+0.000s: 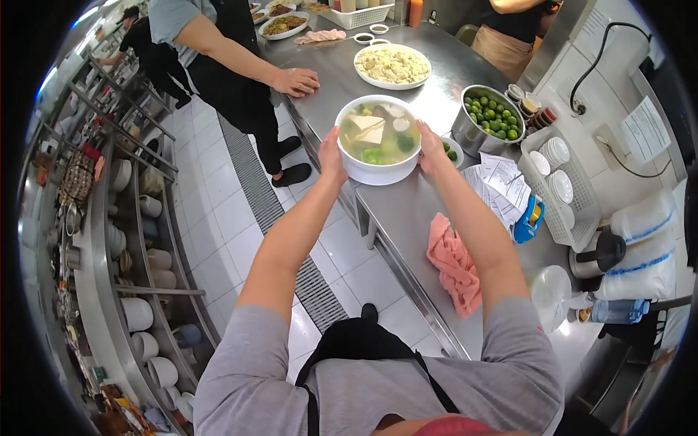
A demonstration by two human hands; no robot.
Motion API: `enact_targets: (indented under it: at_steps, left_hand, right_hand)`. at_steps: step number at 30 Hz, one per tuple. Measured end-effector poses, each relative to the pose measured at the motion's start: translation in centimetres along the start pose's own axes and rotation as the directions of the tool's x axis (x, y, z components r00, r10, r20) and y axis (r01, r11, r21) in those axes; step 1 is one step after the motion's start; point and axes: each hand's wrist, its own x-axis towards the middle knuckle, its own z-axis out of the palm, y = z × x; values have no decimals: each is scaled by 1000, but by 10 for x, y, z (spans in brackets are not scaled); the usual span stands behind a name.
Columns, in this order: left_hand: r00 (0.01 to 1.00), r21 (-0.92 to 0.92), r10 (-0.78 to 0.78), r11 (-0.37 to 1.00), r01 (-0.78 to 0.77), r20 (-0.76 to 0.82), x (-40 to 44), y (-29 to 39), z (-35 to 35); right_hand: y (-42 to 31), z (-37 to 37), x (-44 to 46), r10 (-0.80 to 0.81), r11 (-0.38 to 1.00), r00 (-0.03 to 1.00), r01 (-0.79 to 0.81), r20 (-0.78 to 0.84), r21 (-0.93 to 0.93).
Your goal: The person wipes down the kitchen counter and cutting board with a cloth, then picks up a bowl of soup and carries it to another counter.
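Note:
A white bowl of soup (378, 174) is held between my two hands at the counter's edge. Pale broth fills it, with a large slab that looks like tofu (369, 129), green vegetable pieces and several pale chunks. My left hand (332, 154) grips the bowl's left side, and my right hand (432, 149) grips its right side. The bowl is about level; whether its base touches the counter I cannot tell. Just beyond it is a white oval dish of fried rice (392, 67). Close to my right hand sits a small dish with green limes (451, 155).
A steel pot of limes (490, 120), paper slips (502, 180), a pink cloth (454, 265) and a grey basket of small dishes (582, 218) line the counter's right. A co-worker's hand (297, 82) rests on the steel counter (327, 109). Shelves of crockery (138, 312) stand left.

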Motion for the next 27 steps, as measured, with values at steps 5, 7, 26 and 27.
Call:
enact_targets:
  at_steps: [5,7,26,27]
  left_hand:
    - [960,115,259,962,-247,-106,40,-31,-4]
    - [938,241,316,930,-277,-141,26,-20,9]
    - [540,696,442,396,599,-716,-329,85,-595]
    - [706,779,517,-114,617,-484,-404,78,-623]
  right_hand:
    - [-4,0,12,-32,993,999,33,-10,114]
    - [-10,-1,13,-95,993,989,85,-111,-87]
    - [195,305,-81,336,-43,340,937,878,-347]
    - [234,301,-58,544,-37,323,932,775,-362]
